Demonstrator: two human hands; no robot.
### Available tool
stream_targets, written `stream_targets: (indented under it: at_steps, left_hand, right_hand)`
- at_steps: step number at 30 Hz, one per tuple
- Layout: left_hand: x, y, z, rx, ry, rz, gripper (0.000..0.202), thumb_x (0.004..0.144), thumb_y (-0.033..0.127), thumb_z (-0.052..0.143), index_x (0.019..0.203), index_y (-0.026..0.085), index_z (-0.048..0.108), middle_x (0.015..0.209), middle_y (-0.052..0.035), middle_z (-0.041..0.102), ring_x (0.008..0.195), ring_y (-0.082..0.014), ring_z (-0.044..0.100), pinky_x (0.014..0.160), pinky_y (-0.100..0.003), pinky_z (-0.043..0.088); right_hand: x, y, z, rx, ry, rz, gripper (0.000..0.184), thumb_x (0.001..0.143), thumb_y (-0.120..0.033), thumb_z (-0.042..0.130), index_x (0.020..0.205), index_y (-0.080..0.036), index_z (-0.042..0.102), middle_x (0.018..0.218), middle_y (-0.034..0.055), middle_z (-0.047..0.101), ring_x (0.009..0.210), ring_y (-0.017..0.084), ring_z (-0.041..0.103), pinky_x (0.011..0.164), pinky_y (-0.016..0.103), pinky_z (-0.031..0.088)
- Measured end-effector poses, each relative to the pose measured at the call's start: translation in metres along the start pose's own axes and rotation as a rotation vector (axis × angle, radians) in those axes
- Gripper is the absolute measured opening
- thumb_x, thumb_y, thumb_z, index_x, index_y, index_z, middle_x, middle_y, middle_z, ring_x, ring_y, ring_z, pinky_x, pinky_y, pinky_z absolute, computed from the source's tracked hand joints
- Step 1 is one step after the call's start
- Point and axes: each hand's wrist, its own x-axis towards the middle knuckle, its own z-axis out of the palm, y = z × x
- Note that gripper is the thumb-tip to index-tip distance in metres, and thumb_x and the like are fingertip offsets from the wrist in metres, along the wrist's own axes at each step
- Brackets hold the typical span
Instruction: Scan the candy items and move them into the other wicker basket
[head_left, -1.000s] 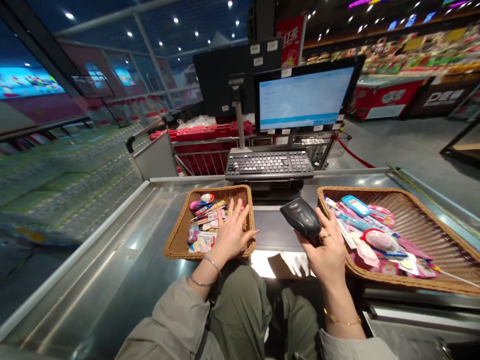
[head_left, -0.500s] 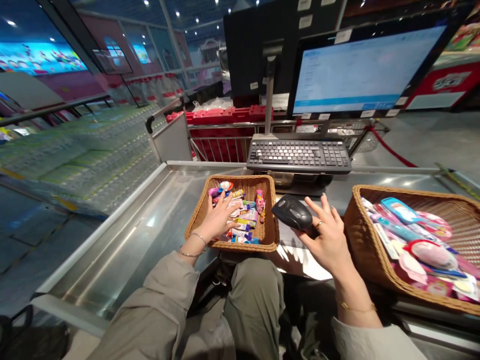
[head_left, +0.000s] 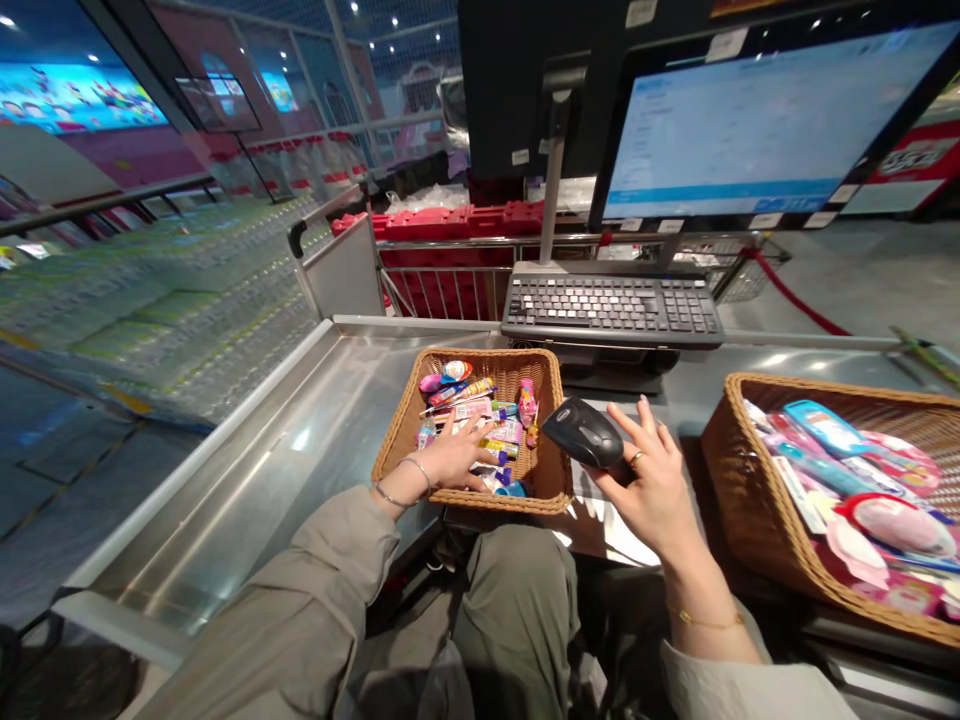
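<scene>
My left hand (head_left: 454,460) reaches into the smaller wicker basket (head_left: 558,380), fingers spread over small colourful packaged items (head_left: 472,408). Nothing shows gripped in it, though what lies under the palm is hidden. Pink, red and blue packets surround the fingers, and a pink item (head_left: 527,402) leans near the basket's right wall. Just right of this basket, my right hand (head_left: 656,490) holds a black handheld barcode scanner (head_left: 583,432). Its head points left over the basket's right rim. The scanner's grip is mostly hidden by the hand.
A larger wicker basket (head_left: 757,500) with several packaged goods stands at the right. Behind the smaller basket are a keyboard (head_left: 611,303) and a lit monitor (head_left: 765,130) on a stand. The metal counter (head_left: 292,440) has a raised edge on the left.
My left hand has drawn back toward the near side of the smaller basket, uncovering packets at its far left. My right hand still holds the scanner. The view has shifted slightly.
</scene>
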Motion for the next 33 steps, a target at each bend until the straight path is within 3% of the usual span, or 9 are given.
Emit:
stream_targets:
  at_steps: [5,11,14,20,27,33]
  left_hand:
    - [0.013,0.012,0.003,-0.051,-0.076,0.017,0.045,0.082,0.061,0.066,0.121,0.038,0.069,0.161,-0.0075,0.036,0.150,-0.0387,0.026,0.115,-0.073,0.009]
    - [0.033,0.025,0.004,-0.069,-0.294,0.027,0.036,0.086,0.056,0.062,0.108,0.031,0.075,0.157,-0.0062,0.043,0.149,-0.0366,0.028,0.118,-0.068,0.009]
    - [0.033,0.022,0.002,-0.065,-0.332,0.046,0.037,0.087,0.057,0.059,0.098,0.026,0.077,0.156,-0.0050,0.045,0.149,-0.0355,0.028,0.121,-0.062,0.011]
    - [0.029,0.024,0.004,0.048,-0.265,0.032,0.021,0.083,0.041,0.069,0.088,0.022,0.075,0.151,-0.0070,0.052,0.148,-0.0362,0.029,0.120,-0.060,0.014]
    - [0.030,0.028,0.003,0.123,-0.140,0.021,0.021,0.072,0.036,0.078,0.086,0.020,0.074,0.130,-0.0110,0.067,0.137,-0.0377,0.046,0.116,-0.061,0.022]
    - [0.023,0.022,-0.006,0.086,-0.036,0.004,0.024,0.080,0.036,0.069,0.097,0.019,0.073,0.125,-0.0129,0.068,0.127,-0.0341,0.056,0.111,-0.055,0.034]
  right_hand:
    - [-0.001,0.003,0.001,0.007,-0.005,0.021,0.019,0.083,-0.035,0.064,0.094,-0.020,0.070,0.144,0.0118,0.058,0.148,0.038,0.032,0.113,0.068,0.028]
    - [-0.003,0.004,-0.001,0.008,-0.011,0.022,0.019,0.084,-0.034,0.064,0.096,-0.020,0.069,0.144,0.0116,0.057,0.148,0.038,0.032,0.114,0.069,0.028]
    - [-0.004,0.006,-0.002,0.002,-0.012,0.023,0.019,0.084,-0.032,0.063,0.097,-0.020,0.069,0.144,0.0120,0.057,0.148,0.038,0.031,0.114,0.069,0.028]
    - [-0.005,0.007,-0.003,0.006,0.013,0.011,0.018,0.085,-0.033,0.064,0.096,-0.020,0.068,0.144,0.0127,0.057,0.148,0.039,0.032,0.113,0.070,0.030]
    - [-0.007,0.008,-0.005,0.010,0.027,0.009,0.020,0.085,-0.033,0.065,0.100,-0.021,0.068,0.143,0.0126,0.058,0.147,0.039,0.032,0.112,0.071,0.031]
    - [-0.008,0.009,-0.006,0.016,0.040,0.015,0.020,0.085,-0.034,0.064,0.099,-0.021,0.068,0.142,0.0126,0.059,0.147,0.039,0.033,0.112,0.070,0.032]
